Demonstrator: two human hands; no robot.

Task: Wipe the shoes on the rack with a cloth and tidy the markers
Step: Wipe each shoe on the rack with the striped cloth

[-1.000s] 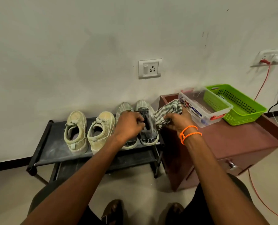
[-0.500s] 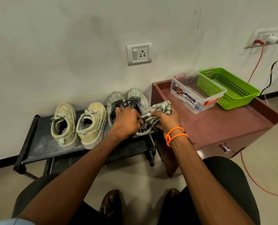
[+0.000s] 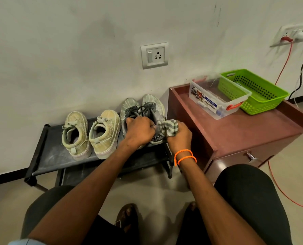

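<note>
While wiping the right grey shoe (image 3: 153, 107) at the right end of the rack (image 3: 46, 156), hold it steady with the left hand (image 3: 140, 132), fingers curled round its collar. Keep the right hand (image 3: 179, 137) bunched on the striped cloth (image 3: 168, 128), pressed to the shoe's outer side. Probably best: short strokes from heel toward toe, turning the cloth to a fresh patch. Two tan shoes (image 3: 91, 134) and the left grey shoe (image 3: 129, 106) wait alongside. On the bench (image 3: 244, 131): clear box (image 3: 216, 101) with small items inside, possibly markers, too blurred to tell; green basket (image 3: 256, 91), contents unclear.
</note>
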